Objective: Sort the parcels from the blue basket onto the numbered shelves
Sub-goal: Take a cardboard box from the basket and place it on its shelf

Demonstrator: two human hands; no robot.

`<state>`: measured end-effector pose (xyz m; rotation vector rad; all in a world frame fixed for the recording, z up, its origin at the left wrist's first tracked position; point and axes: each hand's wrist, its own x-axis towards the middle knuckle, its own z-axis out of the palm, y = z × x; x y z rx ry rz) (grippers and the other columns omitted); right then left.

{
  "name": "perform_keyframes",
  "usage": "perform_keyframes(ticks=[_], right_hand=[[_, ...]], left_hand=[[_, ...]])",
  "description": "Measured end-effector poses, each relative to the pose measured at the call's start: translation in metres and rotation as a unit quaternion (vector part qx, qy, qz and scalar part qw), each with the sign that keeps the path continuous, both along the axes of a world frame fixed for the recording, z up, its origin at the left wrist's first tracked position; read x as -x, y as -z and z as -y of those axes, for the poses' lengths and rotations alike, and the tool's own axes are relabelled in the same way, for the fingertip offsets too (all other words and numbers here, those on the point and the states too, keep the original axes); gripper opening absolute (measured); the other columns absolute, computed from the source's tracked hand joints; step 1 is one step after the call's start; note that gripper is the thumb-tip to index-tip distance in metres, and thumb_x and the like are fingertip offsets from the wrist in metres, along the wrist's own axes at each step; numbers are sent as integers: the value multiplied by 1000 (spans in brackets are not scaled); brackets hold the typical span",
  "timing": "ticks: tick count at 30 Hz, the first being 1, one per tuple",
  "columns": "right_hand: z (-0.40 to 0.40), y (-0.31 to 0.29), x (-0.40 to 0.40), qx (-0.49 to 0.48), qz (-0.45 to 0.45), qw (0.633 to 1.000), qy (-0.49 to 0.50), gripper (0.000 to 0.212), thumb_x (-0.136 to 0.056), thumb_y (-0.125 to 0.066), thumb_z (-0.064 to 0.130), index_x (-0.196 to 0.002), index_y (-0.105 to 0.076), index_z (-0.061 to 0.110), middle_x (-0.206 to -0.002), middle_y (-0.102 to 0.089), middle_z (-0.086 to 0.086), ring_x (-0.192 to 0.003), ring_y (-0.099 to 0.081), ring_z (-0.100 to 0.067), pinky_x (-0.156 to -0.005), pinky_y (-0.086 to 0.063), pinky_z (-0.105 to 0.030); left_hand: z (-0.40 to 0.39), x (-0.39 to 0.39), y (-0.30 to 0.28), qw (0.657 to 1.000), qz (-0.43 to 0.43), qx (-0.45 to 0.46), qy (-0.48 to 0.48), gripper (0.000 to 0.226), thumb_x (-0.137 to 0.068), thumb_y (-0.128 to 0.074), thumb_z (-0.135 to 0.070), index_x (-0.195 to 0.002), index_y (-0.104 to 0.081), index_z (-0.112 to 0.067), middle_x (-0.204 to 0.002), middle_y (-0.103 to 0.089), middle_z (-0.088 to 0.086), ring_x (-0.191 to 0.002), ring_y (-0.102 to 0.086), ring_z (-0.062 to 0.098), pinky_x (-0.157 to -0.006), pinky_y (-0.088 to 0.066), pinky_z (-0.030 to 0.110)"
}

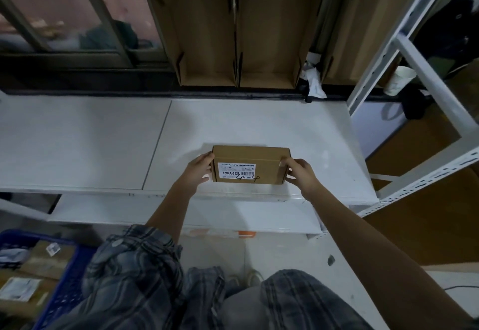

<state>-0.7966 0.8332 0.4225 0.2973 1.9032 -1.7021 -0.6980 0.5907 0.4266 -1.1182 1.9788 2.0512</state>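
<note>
A small brown cardboard parcel (pixel 250 164) with a white barcode label and handwritten "4-4" stands near the front edge of the white shelf board (pixel 259 122). My left hand (pixel 198 171) grips its left end, fingers curled round the corner. My right hand (pixel 298 171) grips its right end with the thumb at the bottom and fingers on top. The blue basket (pixel 64 288) is at the lower left, holding several more brown parcels with white labels.
Three open empty cardboard boxes (pixel 207 31) stand upright along the back of the shelf against a window. A white metal shelving rack (pixel 427 76) rises at the right, with a paper cup (pixel 398 79) behind it. A lower white shelf (pixel 181 215) lies beneath.
</note>
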Motion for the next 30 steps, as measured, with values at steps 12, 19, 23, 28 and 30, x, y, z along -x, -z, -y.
perform_keyframes(ticks=[12, 19, 23, 28, 30], right_hand=[[8, 15, 1, 5, -35, 999, 11, 10, -81, -61, 8, -83, -53, 13, -91, -53, -4, -89, -53, -22, -100, -45, -50], [13, 13, -3, 8, -34, 999, -1, 11, -82, -61, 9, -79, -51, 13, -90, -52, -5, -89, -52, -22, -101, -44, -49], [29, 16, -5, 10, -15, 999, -28, 19, -81, -65, 14, -93, -51, 10, -103, -54, -5, -97, -55, -20, -101, -46, -43], [51, 17, -10, 2, -8, 999, -42, 20, -80, -66, 16, -91, -50, 13, -95, -53, 0, -95, -53, -19, -101, -45, -47], [52, 17, -11, -7, -9, 999, -45, 19, -81, -65, 17, -92, -50, 13, -94, -52, 1, -94, -52, -19, -102, -44, -47]], left_hand=[[14, 0, 14, 1000, -7, -24, 8, 34, -93, -55, -31, -126, -55, -26, -127, -58, 4, -122, -50, 22, -96, -38, 38], [19, 2, 20, 1000, -10, -23, -3, 40, -93, -53, -36, -132, -52, -25, -131, -57, 4, -123, -49, 22, -96, -37, 38], [31, 0, 20, 999, -1, -13, -50, 42, -95, -50, -35, -135, -50, -22, -132, -55, 5, -124, -49, 22, -94, -39, 37], [52, -5, 21, 997, 19, -5, -73, 44, -95, -49, -34, -137, -48, -20, -135, -54, 6, -126, -49, 23, -98, -38, 38], [55, -6, 21, 998, 18, -4, -66, 45, -95, -49, -35, -137, -48, -20, -137, -53, 6, -127, -48, 23, -101, -37, 39]])
